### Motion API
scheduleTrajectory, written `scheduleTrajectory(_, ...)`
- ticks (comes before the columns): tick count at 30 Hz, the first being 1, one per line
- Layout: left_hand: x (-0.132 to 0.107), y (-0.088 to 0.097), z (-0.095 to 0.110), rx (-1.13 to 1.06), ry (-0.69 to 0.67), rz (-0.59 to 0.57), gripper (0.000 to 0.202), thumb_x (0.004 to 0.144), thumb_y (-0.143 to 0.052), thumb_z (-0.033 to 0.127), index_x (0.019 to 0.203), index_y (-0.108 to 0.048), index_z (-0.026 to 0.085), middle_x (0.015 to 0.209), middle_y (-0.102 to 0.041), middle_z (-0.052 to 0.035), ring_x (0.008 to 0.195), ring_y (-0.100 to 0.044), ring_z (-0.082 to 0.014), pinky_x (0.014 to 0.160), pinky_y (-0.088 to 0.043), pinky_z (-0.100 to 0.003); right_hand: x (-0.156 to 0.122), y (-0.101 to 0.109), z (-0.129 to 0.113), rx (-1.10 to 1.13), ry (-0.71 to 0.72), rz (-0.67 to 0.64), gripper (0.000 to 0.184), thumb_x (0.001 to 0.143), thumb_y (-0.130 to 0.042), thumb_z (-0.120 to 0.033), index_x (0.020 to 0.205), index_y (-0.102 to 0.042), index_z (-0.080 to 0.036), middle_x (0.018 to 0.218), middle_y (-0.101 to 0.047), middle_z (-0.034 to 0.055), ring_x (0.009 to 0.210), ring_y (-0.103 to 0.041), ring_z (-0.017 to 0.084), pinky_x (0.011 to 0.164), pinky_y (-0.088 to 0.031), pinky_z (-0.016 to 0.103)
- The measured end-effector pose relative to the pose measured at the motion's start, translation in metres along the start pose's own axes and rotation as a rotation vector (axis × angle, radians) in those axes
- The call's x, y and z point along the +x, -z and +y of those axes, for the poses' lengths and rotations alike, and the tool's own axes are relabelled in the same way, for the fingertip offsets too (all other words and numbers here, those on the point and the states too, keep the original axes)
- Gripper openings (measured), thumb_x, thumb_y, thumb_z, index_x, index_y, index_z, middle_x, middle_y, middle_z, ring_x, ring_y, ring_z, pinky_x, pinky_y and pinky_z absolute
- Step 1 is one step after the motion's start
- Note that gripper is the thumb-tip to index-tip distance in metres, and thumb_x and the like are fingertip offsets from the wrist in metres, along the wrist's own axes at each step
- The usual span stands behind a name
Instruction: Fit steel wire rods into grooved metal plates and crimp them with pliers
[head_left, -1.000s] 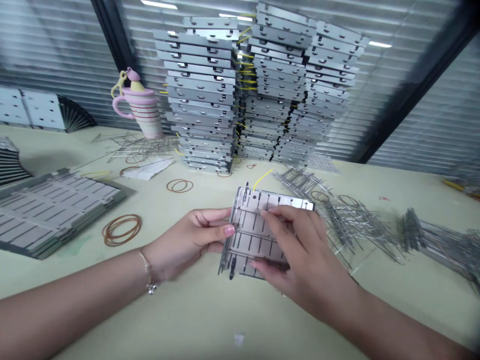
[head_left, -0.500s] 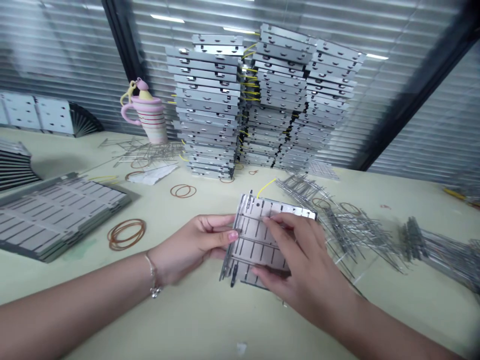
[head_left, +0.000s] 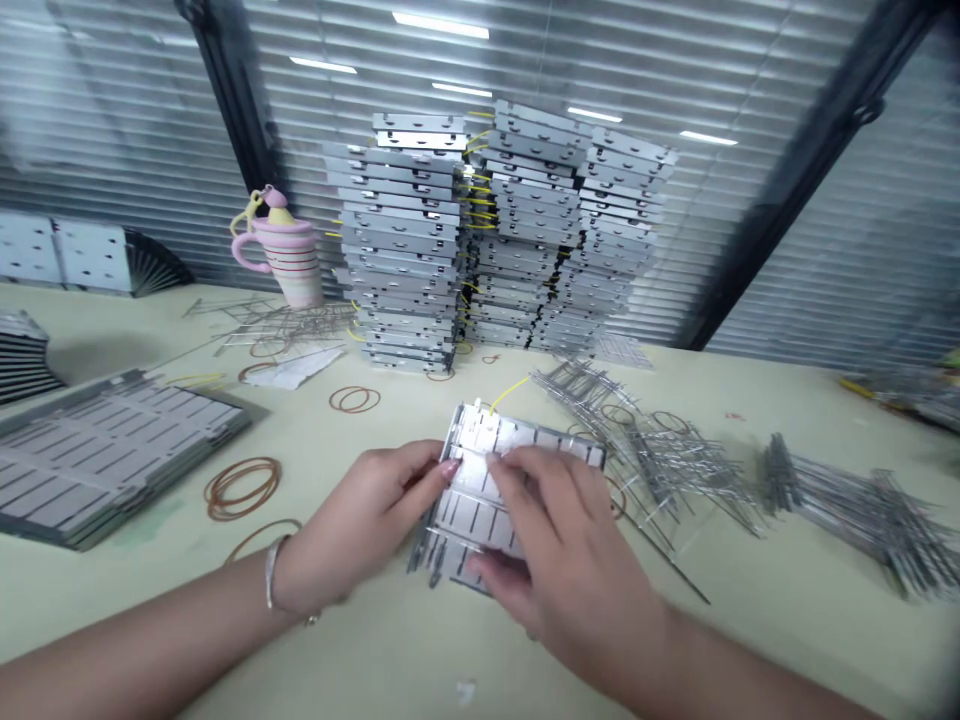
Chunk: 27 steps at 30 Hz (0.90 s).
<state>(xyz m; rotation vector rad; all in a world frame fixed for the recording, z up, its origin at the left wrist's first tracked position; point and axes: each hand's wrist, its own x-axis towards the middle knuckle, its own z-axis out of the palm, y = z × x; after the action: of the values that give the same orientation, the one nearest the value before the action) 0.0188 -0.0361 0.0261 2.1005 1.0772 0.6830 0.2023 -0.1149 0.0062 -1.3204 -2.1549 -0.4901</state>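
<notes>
A flat panel (head_left: 480, 522) with a pale slotted face and grey metal edges lies tilted between my hands over the table. From its top edge a thin yellow wire (head_left: 510, 394) sticks out. My left hand (head_left: 375, 515) grips the panel's left edge, thumb on the face and fingers partly hidden behind. My right hand (head_left: 559, 535) is curved over the right part, its fingertips on the face and its thumb near the lower edge. Whether its fingers also pinch something small is hidden. Thin metal strips run along the panel's left side.
Tall stacks of metal panels (head_left: 405, 250) stand at the back. A striped pink cup (head_left: 292, 262) is left of them. Thin metal rods (head_left: 660, 450) lie loose on the right, with a rod bundle (head_left: 847, 500) beyond. Brown rubber bands (head_left: 241, 488) and a panel stack (head_left: 112, 440) lie left.
The view has tilted up and shifted slightly right, so the scene sits lower and further left. Both hands stay on the panel, with the fingers nearly in the same places.
</notes>
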Motion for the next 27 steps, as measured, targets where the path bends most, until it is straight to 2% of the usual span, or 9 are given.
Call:
scheduleTrajectory(4, 0.002, 0.010, -0.005, 0.145, -0.065, -0.078, 0.032, 0.094, -0.038, 0.040, 0.073, -0.052, 0.019, 0.065, -0.055, 0.0010, 0.061, -0.049, -0.0145, 0.058, -0.035, -0.023, 0.009, 0.029, 0.033, 0.150, -0.114, 0.166, 0.056, 0.086, -0.051, -0.046, 0.130, -0.040, -0.013, 0.122, -0.052, 0.0158, 0.112, -0.047, 0.030, 0.091, -0.042, 0.048)
scheduleTrajectory(6, 0.001, 0.014, -0.005, 0.162, -0.142, -0.159, 0.031, 0.094, -0.036, 0.036, 0.074, -0.052, 0.019, 0.067, -0.055, 0.0009, 0.062, -0.050, -0.0141, 0.060, -0.035, -0.023, 0.017, 0.040, 0.062, 0.215, -0.277, 0.323, 0.045, 0.088, -0.050, -0.040, 0.127, -0.044, -0.018, 0.118, -0.054, 0.0125, 0.106, -0.051, 0.026, 0.087, -0.044, 0.045)
scheduleTrajectory(8, -0.003, 0.015, -0.002, 0.140, -0.234, -0.260, 0.027, 0.094, -0.036, 0.033, 0.081, -0.056, 0.019, 0.073, -0.059, 0.0000, 0.066, -0.052, -0.0142, 0.064, -0.037, -0.022, 0.023, 0.042, 0.081, 0.313, -0.390, 0.340, 0.032, 0.089, -0.050, -0.040, 0.115, -0.054, -0.021, 0.109, -0.059, 0.0089, 0.097, -0.055, 0.022, 0.081, -0.046, 0.040)
scheduleTrajectory(11, -0.009, 0.012, 0.004, 0.116, -0.269, -0.407, 0.025, 0.093, -0.037, 0.029, 0.099, -0.059, 0.019, 0.082, -0.063, -0.0015, 0.071, -0.056, -0.0146, 0.067, -0.038, -0.021, 0.025, 0.033, 0.080, 0.599, -0.410, -0.020, 0.025, 0.089, -0.050, -0.040, 0.100, -0.062, -0.021, 0.095, -0.065, 0.0040, 0.086, -0.059, 0.017, 0.073, -0.048, 0.031)
scheduleTrajectory(15, -0.010, 0.005, 0.005, 0.079, -0.258, -0.536, 0.027, 0.093, -0.036, 0.022, 0.108, -0.058, 0.020, 0.089, -0.065, -0.0019, 0.076, -0.058, -0.0148, 0.067, -0.038, -0.020, 0.018, 0.016, 0.048, 0.860, -0.272, -0.569, 0.019, 0.083, -0.060, -0.034, 0.091, -0.066, -0.018, 0.080, -0.065, -0.0005, 0.070, -0.058, 0.011, 0.062, -0.045, 0.022)
scheduleTrajectory(19, -0.007, 0.003, 0.001, 0.067, -0.239, -0.566, 0.027, 0.093, -0.037, 0.023, 0.110, -0.058, 0.020, 0.090, -0.065, -0.0023, 0.078, -0.058, -0.0152, 0.070, -0.039, -0.021, 0.016, 0.015, 0.038, 0.795, -0.223, -0.660, 0.014, 0.086, -0.055, -0.027, 0.086, -0.066, -0.018, 0.076, -0.063, -0.0022, 0.065, -0.054, 0.009, 0.057, -0.040, 0.020)
scheduleTrajectory(22, -0.006, 0.006, -0.003, 0.028, -0.217, -0.586, 0.029, 0.094, -0.037, 0.024, 0.114, -0.058, 0.020, 0.092, -0.065, -0.0022, 0.080, -0.058, -0.0149, 0.072, -0.040, -0.020, 0.015, 0.023, 0.050, 0.571, -0.171, -0.623, 0.012, 0.087, -0.054, -0.028, 0.089, -0.064, -0.020, 0.083, -0.063, -0.0005, 0.076, -0.056, 0.013, 0.068, -0.043, 0.026)
scheduleTrajectory(25, -0.005, 0.011, -0.008, -0.020, -0.166, -0.564, 0.030, 0.093, -0.039, 0.026, 0.116, -0.058, 0.021, 0.096, -0.065, -0.0020, 0.086, -0.059, -0.0156, 0.078, -0.041, -0.020, 0.010, 0.032, 0.068, 0.247, -0.187, -0.575, 0.029, 0.071, -0.073, -0.031, 0.096, -0.061, -0.021, 0.097, -0.061, 0.0039, 0.095, -0.053, 0.022, 0.083, -0.042, 0.038)
scheduleTrajectory(27, -0.003, 0.015, -0.011, -0.053, -0.119, -0.569, 0.031, 0.093, -0.039, 0.026, 0.117, -0.057, 0.021, 0.104, -0.065, -0.0028, 0.092, -0.059, -0.0167, 0.080, -0.042, -0.020, 0.006, 0.033, 0.078, 0.208, -0.198, -0.652, 0.034, 0.066, -0.077, -0.028, 0.095, -0.060, -0.021, 0.097, -0.060, 0.0040, 0.093, -0.053, 0.022, 0.081, -0.043, 0.037)
